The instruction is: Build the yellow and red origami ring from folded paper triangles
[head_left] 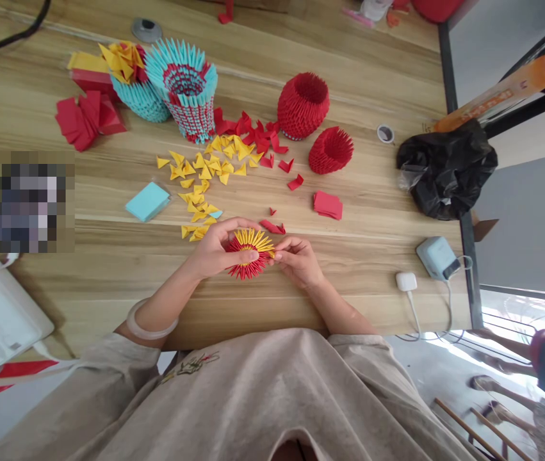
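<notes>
grips red-and-yellow paper ring [253,241] in curled left hand [215,248]; with right hand [303,264] pinches yellow piece [272,254], apparently fitting it; needs steady push.

Classification: paper-craft workspace; home or shop, indeterminable. Indicators on the wood-grain surface [373,192]: yellow folded pieces [205,173] at ten o'clock, blue paper stack [147,202] at nine, tall blue-and-red vessel [193,115] at eleven, red vessel [301,112] near one.
</notes>
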Demonstrator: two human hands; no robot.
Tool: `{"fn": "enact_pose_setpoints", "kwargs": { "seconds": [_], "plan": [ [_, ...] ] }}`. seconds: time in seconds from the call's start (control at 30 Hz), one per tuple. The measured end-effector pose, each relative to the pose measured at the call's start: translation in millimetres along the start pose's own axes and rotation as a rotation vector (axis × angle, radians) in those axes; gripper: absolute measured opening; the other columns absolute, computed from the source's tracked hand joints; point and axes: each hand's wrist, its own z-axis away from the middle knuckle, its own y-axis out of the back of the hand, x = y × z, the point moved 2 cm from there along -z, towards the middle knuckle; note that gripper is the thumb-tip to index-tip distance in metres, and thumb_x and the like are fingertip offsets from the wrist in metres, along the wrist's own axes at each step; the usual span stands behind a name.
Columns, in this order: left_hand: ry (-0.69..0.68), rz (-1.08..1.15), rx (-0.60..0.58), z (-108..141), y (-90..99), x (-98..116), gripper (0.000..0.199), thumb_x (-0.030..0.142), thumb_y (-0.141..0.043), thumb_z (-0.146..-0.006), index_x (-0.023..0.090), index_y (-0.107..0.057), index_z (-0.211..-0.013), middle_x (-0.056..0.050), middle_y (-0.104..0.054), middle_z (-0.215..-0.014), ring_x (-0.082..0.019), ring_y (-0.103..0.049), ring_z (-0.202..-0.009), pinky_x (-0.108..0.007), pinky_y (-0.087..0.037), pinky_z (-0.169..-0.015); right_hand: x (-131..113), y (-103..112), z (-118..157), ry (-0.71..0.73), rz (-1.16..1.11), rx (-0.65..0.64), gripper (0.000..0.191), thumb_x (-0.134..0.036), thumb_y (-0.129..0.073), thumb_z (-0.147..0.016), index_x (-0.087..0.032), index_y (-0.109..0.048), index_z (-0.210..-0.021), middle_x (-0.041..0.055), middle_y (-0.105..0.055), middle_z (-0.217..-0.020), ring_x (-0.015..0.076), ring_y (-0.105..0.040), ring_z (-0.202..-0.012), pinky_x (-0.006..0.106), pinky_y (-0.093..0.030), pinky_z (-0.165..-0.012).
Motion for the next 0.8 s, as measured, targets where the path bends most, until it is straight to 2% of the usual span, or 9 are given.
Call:
{"fn": "enact_pose_setpoints", "kwargs": {
  "seconds": [0.37,0.67,0.8],
  "plan": [
    [0.048,0.017,-0.002,1.3,-1.0,1.0,0.048,0.029,-0.079,-0.059,0.014,-0.063,-0.102,-0.004,-0.066,-0.084,-0.012,-0.061,-0.068,-0.023,-0.052,-0.06,-0.6,-0.7,-0.6,-0.038,0.041,0.037,0.027,-0.029,-0.086,-0.046,-0.019,-0.066,-0.06,-0.0028,-0.068,-0.054,0.0087,-0.061,-0.048,0.021,-0.05,-0.054],
    [0.218,0.207,-0.075,0.1,-2.9,-1.9,0.049,0.026,-0.081,-0.056,0.013,-0.064,-0.1,-0.003,-0.066,-0.08,-0.012,-0.061,-0.065,-0.023,-0.052,-0.059,3.2,5.9,0.9,-0.03,0.097,-0.084,0.019,-0.024,-0.083,-0.056,-0.018,-0.068,-0.065,-0.0012,-0.07,-0.06,0.01,-0.064,-0.054,0.022,-0.053,-0.058],
    [0.22,0.195,-0.066,-0.1,-2.8,0.1,0.049,0.026,-0.081,-0.055,0.013,-0.064,-0.099,-0.003,-0.067,-0.083,-0.012,-0.061,-0.066,-0.023,-0.052,-0.061,4.5,5.7,0.2,-0.031,0.101,-0.091,0.02,-0.026,-0.083,-0.056,-0.017,-0.067,-0.066,-0.0014,-0.069,-0.059,0.0097,-0.064,-0.054,0.022,-0.053,-0.058]
  ]
}}
